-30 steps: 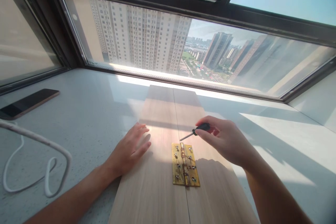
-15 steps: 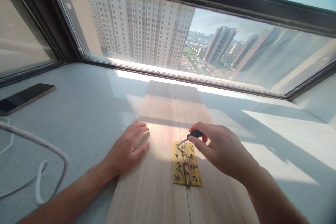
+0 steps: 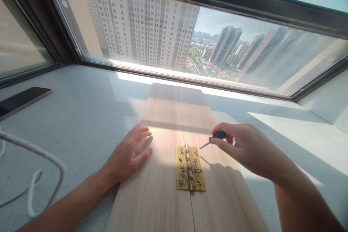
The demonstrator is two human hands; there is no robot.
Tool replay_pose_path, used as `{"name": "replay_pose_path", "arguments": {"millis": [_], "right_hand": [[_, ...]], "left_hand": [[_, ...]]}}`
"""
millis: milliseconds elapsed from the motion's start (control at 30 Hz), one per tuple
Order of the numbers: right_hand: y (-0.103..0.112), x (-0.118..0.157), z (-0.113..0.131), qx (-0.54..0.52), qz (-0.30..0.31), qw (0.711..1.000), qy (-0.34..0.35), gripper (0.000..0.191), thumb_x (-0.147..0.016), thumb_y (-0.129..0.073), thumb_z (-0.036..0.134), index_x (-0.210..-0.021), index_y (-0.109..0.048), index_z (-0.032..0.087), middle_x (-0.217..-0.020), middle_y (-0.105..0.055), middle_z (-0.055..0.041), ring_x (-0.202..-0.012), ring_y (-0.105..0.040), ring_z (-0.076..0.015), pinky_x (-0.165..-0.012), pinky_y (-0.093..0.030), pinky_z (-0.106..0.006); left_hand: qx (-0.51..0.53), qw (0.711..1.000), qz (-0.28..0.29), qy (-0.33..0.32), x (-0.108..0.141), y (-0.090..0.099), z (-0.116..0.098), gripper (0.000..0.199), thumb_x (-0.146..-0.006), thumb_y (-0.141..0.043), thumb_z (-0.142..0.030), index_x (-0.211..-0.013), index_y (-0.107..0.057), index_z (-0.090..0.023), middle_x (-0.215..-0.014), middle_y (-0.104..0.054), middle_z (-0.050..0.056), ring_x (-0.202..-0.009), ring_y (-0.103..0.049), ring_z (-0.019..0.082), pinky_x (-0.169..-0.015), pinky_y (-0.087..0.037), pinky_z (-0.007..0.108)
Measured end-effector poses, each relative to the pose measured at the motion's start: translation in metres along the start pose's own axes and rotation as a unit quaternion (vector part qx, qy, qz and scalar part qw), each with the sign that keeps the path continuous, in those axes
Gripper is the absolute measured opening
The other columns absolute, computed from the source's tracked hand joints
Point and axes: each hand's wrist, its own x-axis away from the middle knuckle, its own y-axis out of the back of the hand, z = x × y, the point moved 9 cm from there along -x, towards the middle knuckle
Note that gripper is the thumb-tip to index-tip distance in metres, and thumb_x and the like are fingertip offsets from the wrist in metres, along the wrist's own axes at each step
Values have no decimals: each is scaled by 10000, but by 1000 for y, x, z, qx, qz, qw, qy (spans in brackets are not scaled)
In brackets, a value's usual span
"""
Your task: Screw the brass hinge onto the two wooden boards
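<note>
A brass hinge (image 3: pixel 190 168) lies unfolded across the seam between two pale wooden boards (image 3: pixel 163 203), with several screws in its holes. My right hand (image 3: pixel 244 148) pinches a short screwdriver (image 3: pixel 218 137) by its black handle. The screwdriver's tip hangs just off the hinge's upper right corner, apart from the screws, and its shadow falls on the right board. On the left board's edge rests my left hand (image 3: pixel 133 154), fingers stretched and spread, holding nothing.
The boards lie on a speckled pale sill (image 3: pixel 89 108) below a dark-framed window (image 3: pixel 174 79). A phone (image 3: pixel 24 99) lies at the far left. Nearer, a white cable (image 3: pixel 51 157) loops beside my left forearm. Sunlight and shadow stripe the sill.
My right hand has drawn the screwdriver from the hinge's upper left screw to the right, off the hinge. My left hand stays on the board. The view has shifted slightly.
</note>
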Motion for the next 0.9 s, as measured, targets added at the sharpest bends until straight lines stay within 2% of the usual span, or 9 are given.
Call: {"name": "replay_pose_path", "arguments": {"millis": [167, 367, 600, 767, 900], "right_hand": [[-11, -2, 8, -8, 18, 1000, 13, 206, -823, -542, 432, -840, -682, 282, -623, -631, -9, -611, -574, -191, -534, -365, -303], [-13, -1, 4, 21, 15, 1000, 2, 198, -830, -547, 438, -855, -682, 295, -634, -633, -13, -634, -579, -202, -542, -358, -301], [-12, 5, 20, 19, 28, 998, 46, 211, -854, -548, 439, -839, -688, 281, -669, -652, -14, -630, -581, -182, -538, -335, -287], [-14, 4, 22, 43, 69, 997, 8, 261, -885, -509, 460, -858, -679, 264, -668, -660, -1, -650, -577, -179, -551, -332, -283], [-16, 3, 20, 69, 69, 995, -10, 338, -865, -499, 535, -759, -655, 255, -619, -634, 9, -574, -523, -162, -514, -295, -280]], "left_hand": [[0, 1000, 0, 6, 1, 1, 0, 352, -895, -496, -376, -1204, -540, -213, -1388, -492, 107, -1387, -347, 313, -1099, -382, 527], [0, 1000, -1, 4, 0, 1, 1, 354, -892, -498, -376, -1202, -549, -212, -1386, -496, 106, -1387, -348, 310, -1104, -377, 519], [5, 1000, 4, 8, 0, 0, 1, 372, -897, -491, -379, -1213, -548, -193, -1395, -485, 116, -1396, -330, 308, -1113, -355, 524], [6, 1000, 6, 6, -1, 1, -1, 370, -900, -489, -377, -1211, -547, -185, -1390, -489, 121, -1393, -330, 303, -1117, -345, 518], [-1, 1000, -1, -1, -1, 1, 0, 358, -898, -498, -365, -1204, -548, -186, -1381, -495, 121, -1381, -347, 302, -1105, -354, 512]]}}
